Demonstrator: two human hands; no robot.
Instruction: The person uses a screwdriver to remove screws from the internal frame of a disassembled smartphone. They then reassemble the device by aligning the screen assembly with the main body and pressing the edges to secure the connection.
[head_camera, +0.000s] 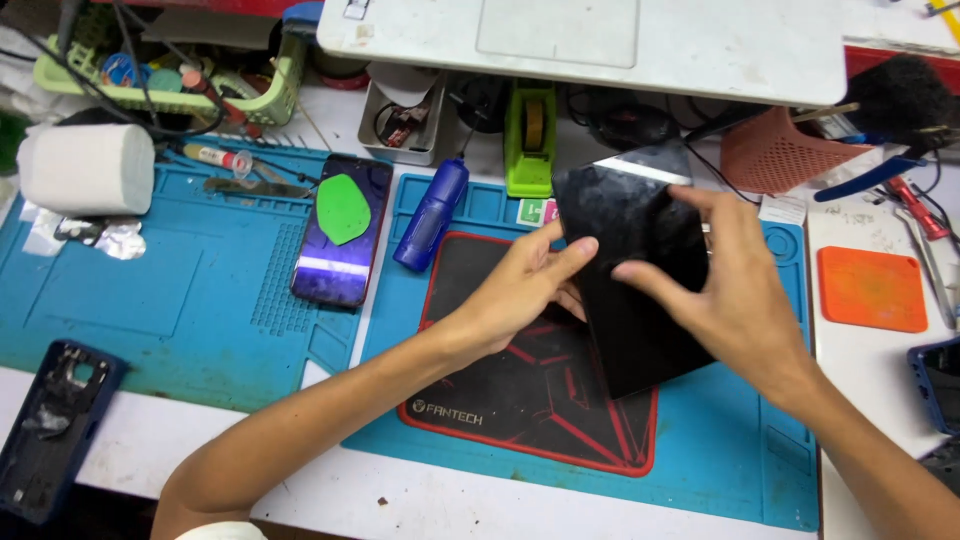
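Observation:
A black phone screen panel (625, 215) is held tilted above a black mat with red trim (520, 400). My left hand (520, 290) supports the panel from below at its left edge, thumb against the side. My right hand (730, 290) lies over the panel's right side, fingers spread across its glossy face. Both hands hold the same panel. A second phone (343, 235) with a green oval pick on its screen lies on the blue work mat (150, 290) to the left.
A blue bottle (432, 215), green tape dispenser (530, 125), white tissue roll (88, 168), dark phone case (50, 425) at lower left, orange pad (872, 290), red mesh basket (775, 150), pliers and a brush at right. A white shelf (600, 40) overhangs the back.

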